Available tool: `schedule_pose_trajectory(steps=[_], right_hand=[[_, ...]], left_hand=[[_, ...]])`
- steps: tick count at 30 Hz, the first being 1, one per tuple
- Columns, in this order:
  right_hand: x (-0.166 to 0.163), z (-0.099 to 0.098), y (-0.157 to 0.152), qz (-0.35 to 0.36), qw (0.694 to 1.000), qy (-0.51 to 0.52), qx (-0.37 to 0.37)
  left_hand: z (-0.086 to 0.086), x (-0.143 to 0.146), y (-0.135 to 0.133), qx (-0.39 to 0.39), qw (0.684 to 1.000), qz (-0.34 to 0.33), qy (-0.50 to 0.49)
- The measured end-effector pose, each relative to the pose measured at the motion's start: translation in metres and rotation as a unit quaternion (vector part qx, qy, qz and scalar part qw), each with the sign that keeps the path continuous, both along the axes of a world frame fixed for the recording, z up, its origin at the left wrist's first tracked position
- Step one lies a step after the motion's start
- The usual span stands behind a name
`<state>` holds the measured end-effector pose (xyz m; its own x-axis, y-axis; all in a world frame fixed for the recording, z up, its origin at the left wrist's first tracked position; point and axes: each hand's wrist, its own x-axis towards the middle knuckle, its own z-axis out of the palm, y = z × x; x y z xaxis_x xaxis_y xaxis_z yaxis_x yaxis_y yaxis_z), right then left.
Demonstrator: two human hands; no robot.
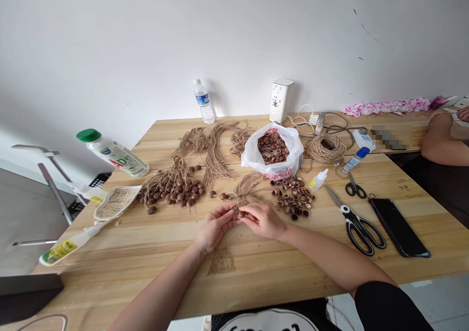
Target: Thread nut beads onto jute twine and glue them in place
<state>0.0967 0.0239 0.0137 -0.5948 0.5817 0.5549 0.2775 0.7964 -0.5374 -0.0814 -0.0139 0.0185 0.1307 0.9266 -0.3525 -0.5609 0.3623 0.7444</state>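
Near the middle of the table, my left hand (219, 223) and my right hand (261, 218) meet over a small brown nutshell (236, 212), both pinching it between their fingertips. Twine strands (249, 187) lie just behind my hands. A pair of corded brown shells (223, 196) sits close by on the left. To the right are loose open half shells (293, 198), and behind them a white plastic bag (252, 155) full of more shells. Left of my hands lies a pile of shells tied to cords (179, 189). My fingers partly hide the held shell.
Large scissors (361, 226), small scissors (355, 188), a black phone (399, 227) and glue bottles (318, 179) lie right. Behind stand a twine roll (326, 148) and water bottle (203, 101). A white-green bottle (113, 154) and woven tray (117, 201) are left. Another person's arm (443, 140) rests far right.
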Motion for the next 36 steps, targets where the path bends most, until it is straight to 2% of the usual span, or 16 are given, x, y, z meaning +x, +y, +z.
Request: schedule_pose_trajectory(steps=[4, 9, 15, 24, 36], right_hand=[[0.001, 0.001, 0.001, 0.003, 0.997, -0.038, 0.067], [0.002, -0.002, 0.002, -0.009, 0.995, -0.04, 0.086], [0.003, 0.0, 0.001, 0.007, 0.997, -0.033, 0.072], [-0.001, 0.0, 0.001, -0.004, 1.0, 0.016, 0.007], [0.002, -0.001, 0.005, 0.028, 0.998, 0.04, 0.03]], left_hand=[[-0.001, 0.001, 0.0, 0.009, 1.0, -0.007, 0.017], [-0.006, 0.002, -0.001, 0.039, 0.997, -0.026, 0.067], [-0.008, 0.001, -0.002, 0.073, 0.99, -0.033, 0.113], [-0.011, -0.001, 0.0, 0.146, 0.974, 0.001, 0.173], [-0.006, -0.002, -0.001, 0.143, 0.972, -0.052, 0.179]])
